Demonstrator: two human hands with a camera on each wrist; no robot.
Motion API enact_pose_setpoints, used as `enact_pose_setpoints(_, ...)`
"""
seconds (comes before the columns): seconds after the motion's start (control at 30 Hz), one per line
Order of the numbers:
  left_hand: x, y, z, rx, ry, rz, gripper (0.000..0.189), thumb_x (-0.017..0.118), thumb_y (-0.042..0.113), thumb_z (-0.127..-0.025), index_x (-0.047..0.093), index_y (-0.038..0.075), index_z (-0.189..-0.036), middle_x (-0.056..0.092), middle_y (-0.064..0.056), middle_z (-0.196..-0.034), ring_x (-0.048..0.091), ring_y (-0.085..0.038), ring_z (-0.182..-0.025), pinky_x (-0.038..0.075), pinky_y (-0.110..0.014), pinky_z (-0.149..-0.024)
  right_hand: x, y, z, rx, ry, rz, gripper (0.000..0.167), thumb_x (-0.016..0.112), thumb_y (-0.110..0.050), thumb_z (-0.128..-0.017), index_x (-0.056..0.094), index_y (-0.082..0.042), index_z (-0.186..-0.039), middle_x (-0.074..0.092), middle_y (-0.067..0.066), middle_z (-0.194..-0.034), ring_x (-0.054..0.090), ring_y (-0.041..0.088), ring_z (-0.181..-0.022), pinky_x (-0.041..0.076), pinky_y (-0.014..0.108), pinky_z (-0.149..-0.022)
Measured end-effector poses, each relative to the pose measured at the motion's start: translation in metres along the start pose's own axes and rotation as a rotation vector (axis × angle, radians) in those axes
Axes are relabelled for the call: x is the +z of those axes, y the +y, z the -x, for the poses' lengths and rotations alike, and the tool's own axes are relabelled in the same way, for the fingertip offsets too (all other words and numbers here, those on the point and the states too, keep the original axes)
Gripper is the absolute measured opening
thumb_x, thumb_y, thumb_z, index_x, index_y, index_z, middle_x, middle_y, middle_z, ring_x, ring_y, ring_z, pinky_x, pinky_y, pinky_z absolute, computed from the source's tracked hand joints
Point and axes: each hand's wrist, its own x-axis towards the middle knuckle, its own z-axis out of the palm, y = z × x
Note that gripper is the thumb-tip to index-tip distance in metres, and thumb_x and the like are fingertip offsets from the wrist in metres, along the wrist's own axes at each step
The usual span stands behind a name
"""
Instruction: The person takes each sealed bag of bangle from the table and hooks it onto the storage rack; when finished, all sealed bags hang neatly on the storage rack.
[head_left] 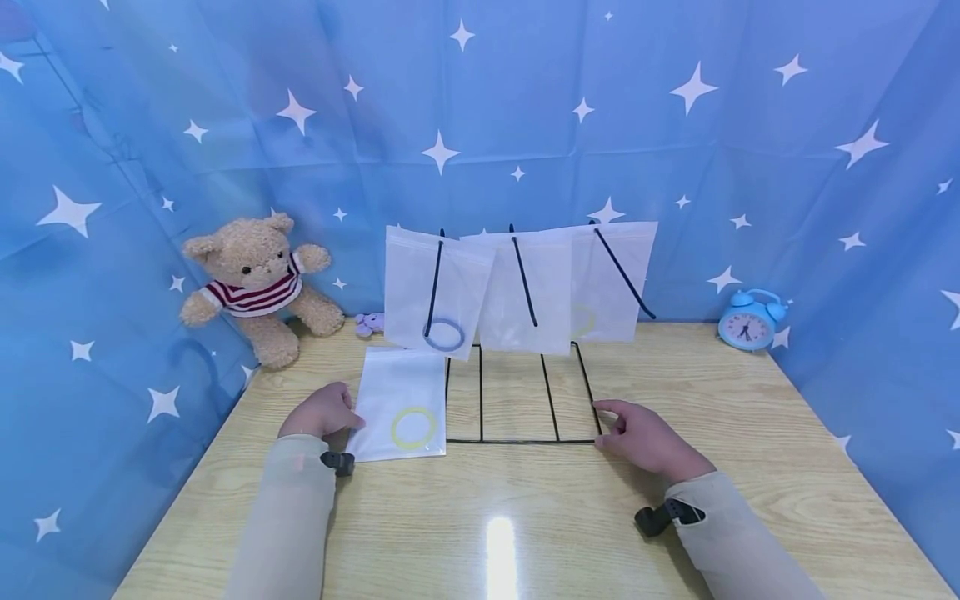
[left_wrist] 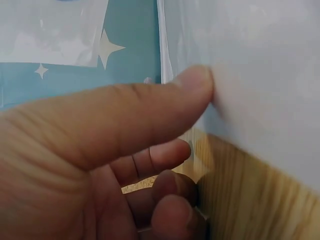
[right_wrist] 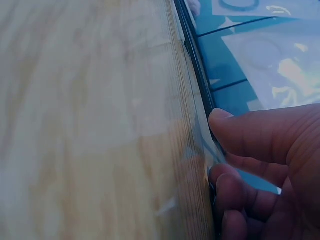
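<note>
A translucent plastic zip bag [head_left: 378,392] lies on the table, with a yellow ring [head_left: 413,427] showing in it. My left hand [head_left: 327,410] pinches the bag's left edge near its lower corner. The thumb [left_wrist: 170,107] is on the bag, and the other fingers are curled beneath it. A black wire display rack [head_left: 517,441] stands right of that bag. At the rack's front right corner my right hand [head_left: 641,435] grips the wire between thumb and fingers. Three zip bags hang from its hooks: a left one [head_left: 408,283], a middle one [head_left: 543,292] and a right one [head_left: 626,258].
A teddy bear [head_left: 258,300] in a striped sweater sits at the back left, and a small purple toy [head_left: 369,324] lies near the hanging bags. A blue alarm clock [head_left: 747,325] stands at the back right. Blue starry cloth [head_left: 517,108] surrounds the wooden table [head_left: 420,525].
</note>
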Motion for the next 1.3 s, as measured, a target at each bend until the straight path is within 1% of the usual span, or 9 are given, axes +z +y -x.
enact_pose_setpoints(0.23, -0.006, -0.005, 0.000, -0.005, 0.020, -0.054, 0.028, 0.076, 0.018, -0.093, 0.053, 0.004, -0.100, 0.055, -0.012, -0.090, 0.055, -0.027, -0.081, 0.046, -0.035, -0.066, 0.001, 0.001, 0.000, 0.002, 0.004, 0.003, 0.063, 0.075, -0.022, -0.098, 0.051, -0.005, -0.154, 0.057, 0.006, -0.083, 0.051, 0.022, -0.070, 0.042, 0.035, -0.060)
enact_pose_setpoints(0.33, -0.008, -0.006, 0.002, -0.025, 0.033, -0.041, 0.026, 0.074, 0.016, -0.094, 0.053, 0.003, -0.102, 0.056, -0.013, -0.090, 0.056, -0.028, -0.081, 0.047, -0.035, -0.065, 0.001, 0.001, 0.000, 0.000, 0.004, 0.004, 0.064, 0.075, -0.023, -0.098, 0.051, -0.005, -0.155, 0.058, 0.006, -0.085, 0.052, 0.022, -0.072, 0.042, 0.035, -0.061)
enact_pose_setpoints(0.53, -0.009, 0.001, 0.007, -0.048, 0.027, 0.005, 0.044, 0.084, 0.024, -0.087, 0.052, 0.002, -0.109, 0.058, -0.013, -0.094, 0.055, -0.029, -0.083, 0.048, -0.038, -0.068, 0.001, 0.004, -0.003, 0.007, 0.000, 0.002, 0.063, 0.075, -0.022, -0.098, 0.051, -0.006, -0.155, 0.059, 0.006, -0.085, 0.053, 0.021, -0.072, 0.043, 0.034, -0.062)
enact_pose_setpoints(0.6, -0.008, 0.004, 0.008, -0.044, 0.023, 0.001, 0.052, 0.086, 0.025, -0.084, 0.053, 0.000, -0.117, 0.062, -0.016, -0.101, 0.058, -0.031, -0.088, 0.051, -0.041, -0.073, 0.001, 0.004, -0.003, 0.011, -0.002, 0.002, 0.063, 0.075, -0.022, -0.098, 0.052, -0.007, -0.155, 0.060, 0.006, -0.086, 0.053, 0.021, -0.073, 0.044, 0.033, -0.062)
enact_pose_setpoints(0.7, -0.004, 0.007, 0.008, -0.033, 0.021, -0.017, 0.065, 0.086, 0.024, -0.085, 0.052, -0.004, -0.133, 0.066, -0.022, -0.120, 0.064, -0.036, -0.103, 0.056, -0.049, -0.086, 0.001, 0.004, -0.003, 0.012, 0.001, 0.002, 0.063, 0.076, -0.022, -0.097, 0.052, -0.007, -0.154, 0.060, 0.005, -0.086, 0.054, 0.021, -0.074, 0.044, 0.034, -0.063)
enact_pose_setpoints(0.83, 0.000, 0.009, 0.006, -0.020, 0.013, -0.040, 0.081, 0.083, 0.022, -0.088, 0.041, -0.009, -0.150, 0.057, -0.030, -0.143, 0.060, -0.046, -0.127, 0.053, -0.057, -0.102, 0.001, 0.003, -0.002, 0.008, 0.002, 0.005, 0.064, 0.076, -0.021, -0.097, 0.052, -0.006, -0.154, 0.060, 0.006, -0.087, 0.053, 0.022, -0.074, 0.044, 0.035, -0.063)
enact_pose_setpoints(0.9, 0.001, 0.009, 0.006, -0.019, 0.009, -0.040, 0.083, 0.082, 0.020, -0.089, 0.038, -0.009, -0.152, 0.055, -0.031, -0.147, 0.058, -0.047, -0.130, 0.052, -0.058, -0.103, 0.001, 0.002, -0.001, 0.006, 0.001, 0.002, 0.064, 0.076, -0.021, -0.097, 0.052, -0.005, -0.154, 0.060, 0.006, -0.087, 0.053, 0.022, -0.074, 0.044, 0.035, -0.063)
enact_pose_setpoints(1.1, -0.001, 0.009, 0.009, 0.005, 0.009, -0.055, 0.073, 0.082, 0.017, -0.088, 0.044, -0.009, -0.145, 0.061, -0.028, -0.137, 0.064, -0.039, -0.114, 0.056, -0.053, -0.092, 0.001, 0.003, -0.002, -0.006, 0.002, 0.000, 0.065, 0.076, -0.023, -0.097, 0.051, -0.005, -0.154, 0.060, 0.005, -0.087, 0.053, 0.021, -0.074, 0.043, 0.035, -0.062)
enact_pose_setpoints(1.3, -0.002, 0.011, 0.012, 0.039, -0.002, -0.070, 0.050, 0.080, 0.015, -0.089, 0.053, -0.005, -0.125, 0.064, -0.021, -0.114, 0.062, -0.033, -0.095, 0.055, -0.047, -0.079, 0.001, 0.004, -0.002, -0.015, 0.004, -0.003, 0.066, 0.076, -0.023, -0.097, 0.051, -0.005, -0.155, 0.059, 0.005, -0.085, 0.052, 0.021, -0.072, 0.042, 0.035, -0.060)
